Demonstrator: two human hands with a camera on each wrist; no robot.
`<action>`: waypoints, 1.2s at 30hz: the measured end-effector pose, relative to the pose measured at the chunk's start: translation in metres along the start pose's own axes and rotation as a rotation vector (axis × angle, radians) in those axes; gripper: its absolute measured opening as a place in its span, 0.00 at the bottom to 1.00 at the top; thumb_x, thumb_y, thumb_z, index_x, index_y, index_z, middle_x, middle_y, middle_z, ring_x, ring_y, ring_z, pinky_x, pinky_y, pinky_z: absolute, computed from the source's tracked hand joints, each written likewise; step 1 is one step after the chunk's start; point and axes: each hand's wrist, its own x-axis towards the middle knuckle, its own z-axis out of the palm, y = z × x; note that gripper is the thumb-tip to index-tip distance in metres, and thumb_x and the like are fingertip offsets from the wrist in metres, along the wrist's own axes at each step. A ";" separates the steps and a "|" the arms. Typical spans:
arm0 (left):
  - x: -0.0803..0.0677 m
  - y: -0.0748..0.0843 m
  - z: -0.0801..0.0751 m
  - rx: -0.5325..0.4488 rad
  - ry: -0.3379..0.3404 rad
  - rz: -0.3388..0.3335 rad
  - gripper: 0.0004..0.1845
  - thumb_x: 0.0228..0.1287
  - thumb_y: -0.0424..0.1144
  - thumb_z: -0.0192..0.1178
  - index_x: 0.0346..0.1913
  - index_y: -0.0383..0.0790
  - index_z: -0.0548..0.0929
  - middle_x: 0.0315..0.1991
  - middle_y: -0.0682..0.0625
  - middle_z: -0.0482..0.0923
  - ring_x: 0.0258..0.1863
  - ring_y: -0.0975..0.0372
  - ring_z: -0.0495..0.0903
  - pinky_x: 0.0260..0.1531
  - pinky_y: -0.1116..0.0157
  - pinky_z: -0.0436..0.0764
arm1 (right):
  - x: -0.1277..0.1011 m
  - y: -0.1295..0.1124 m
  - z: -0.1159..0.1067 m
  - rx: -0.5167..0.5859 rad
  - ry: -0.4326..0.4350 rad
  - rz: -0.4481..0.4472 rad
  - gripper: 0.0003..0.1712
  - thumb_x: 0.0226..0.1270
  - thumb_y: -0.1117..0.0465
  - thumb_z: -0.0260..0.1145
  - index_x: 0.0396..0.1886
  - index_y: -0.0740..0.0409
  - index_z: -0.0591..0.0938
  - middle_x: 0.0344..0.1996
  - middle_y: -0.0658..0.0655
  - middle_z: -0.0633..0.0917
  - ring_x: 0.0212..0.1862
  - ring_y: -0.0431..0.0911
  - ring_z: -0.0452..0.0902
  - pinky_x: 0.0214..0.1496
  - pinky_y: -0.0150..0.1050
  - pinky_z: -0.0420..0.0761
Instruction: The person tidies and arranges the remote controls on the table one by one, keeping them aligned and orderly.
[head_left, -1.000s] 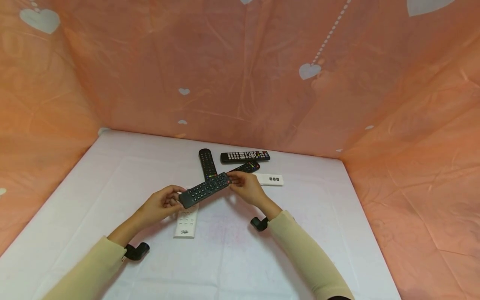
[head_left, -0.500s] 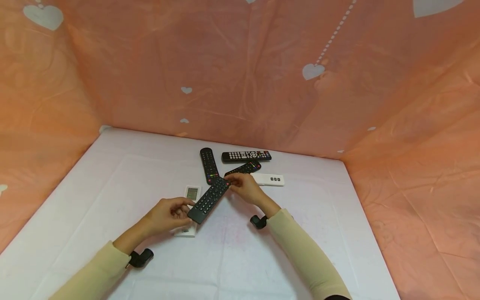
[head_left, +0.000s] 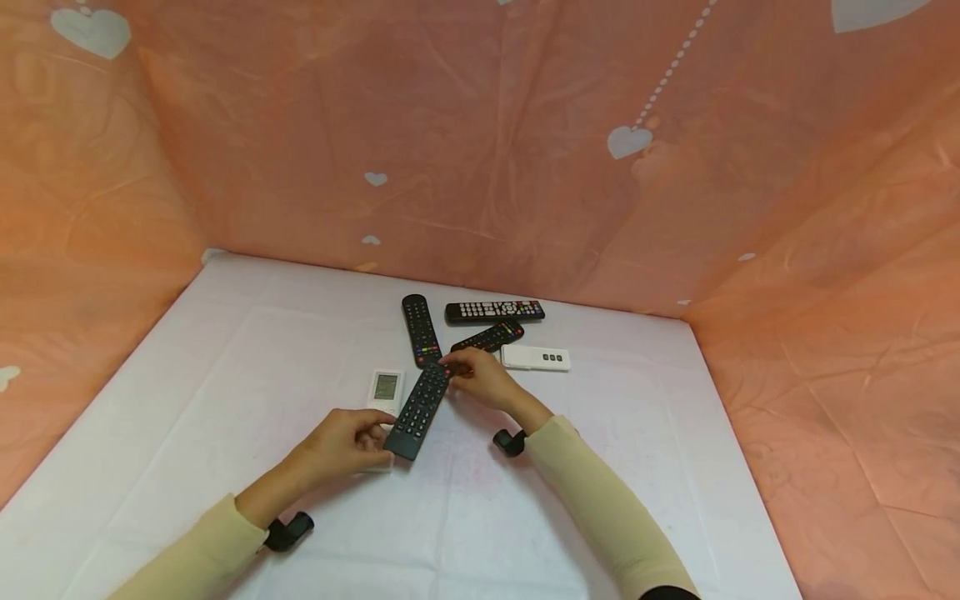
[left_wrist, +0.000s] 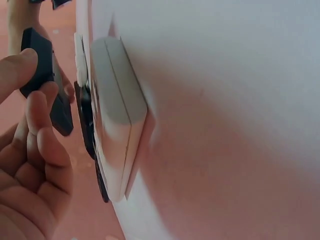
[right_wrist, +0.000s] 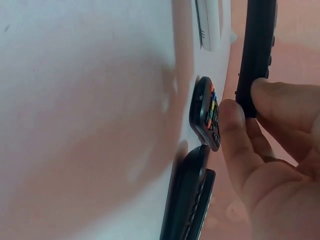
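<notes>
Both hands hold a long black remote (head_left: 419,409) just above the white table (head_left: 225,358), buttons up. My left hand (head_left: 378,433) pinches its near end, and my right hand (head_left: 453,369) pinches its far end. In the left wrist view the black remote (left_wrist: 42,75) sits between thumb and fingers, beside a white remote with a small screen (left_wrist: 117,130). That white remote (head_left: 385,387) lies on the table partly under my left hand. The right wrist view shows my fingertips (right_wrist: 235,115) on the black remote's edge (right_wrist: 257,50).
Behind the hands lie a black remote (head_left: 420,329), a black remote with white buttons (head_left: 495,311), a short black remote with coloured buttons (head_left: 487,336) and a white remote (head_left: 536,358). Orange cloth walls (head_left: 750,208) enclose the table on three sides.
The held black remote has turned from lying crosswise to pointing away from me. My left hand drew its near end toward me; the right hand stayed nearly in place.
</notes>
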 end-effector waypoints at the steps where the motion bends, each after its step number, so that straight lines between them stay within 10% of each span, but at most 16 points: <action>1: 0.000 0.001 0.001 0.012 0.000 0.002 0.24 0.46 0.32 0.72 0.49 0.28 0.82 0.27 0.53 0.82 0.23 0.75 0.72 0.24 0.73 0.77 | 0.001 0.000 0.001 -0.002 -0.006 0.001 0.21 0.57 0.74 0.63 0.52 0.65 0.81 0.45 0.63 0.83 0.47 0.51 0.82 0.51 0.34 0.81; 11: -0.002 0.007 0.008 0.332 0.048 -0.075 0.32 0.39 0.50 0.77 0.51 0.44 0.83 0.30 0.63 0.79 0.27 0.72 0.71 0.28 0.71 0.72 | 0.010 -0.003 0.009 -0.032 -0.083 -0.008 0.19 0.60 0.73 0.64 0.52 0.65 0.82 0.40 0.61 0.82 0.47 0.51 0.82 0.50 0.33 0.81; 19: 0.002 0.002 0.015 0.547 0.115 0.035 0.38 0.31 0.58 0.77 0.50 0.43 0.83 0.42 0.55 0.82 0.39 0.62 0.75 0.40 0.60 0.77 | 0.017 -0.003 0.013 -0.107 -0.100 -0.027 0.18 0.59 0.72 0.65 0.51 0.63 0.83 0.38 0.60 0.81 0.45 0.51 0.82 0.49 0.34 0.81; 36: 0.003 0.000 0.023 0.610 0.124 0.024 0.38 0.30 0.59 0.76 0.50 0.44 0.83 0.46 0.55 0.78 0.46 0.58 0.73 0.44 0.57 0.71 | 0.018 -0.005 0.027 -0.049 -0.093 0.036 0.20 0.58 0.75 0.63 0.51 0.67 0.81 0.45 0.64 0.80 0.47 0.53 0.83 0.48 0.31 0.81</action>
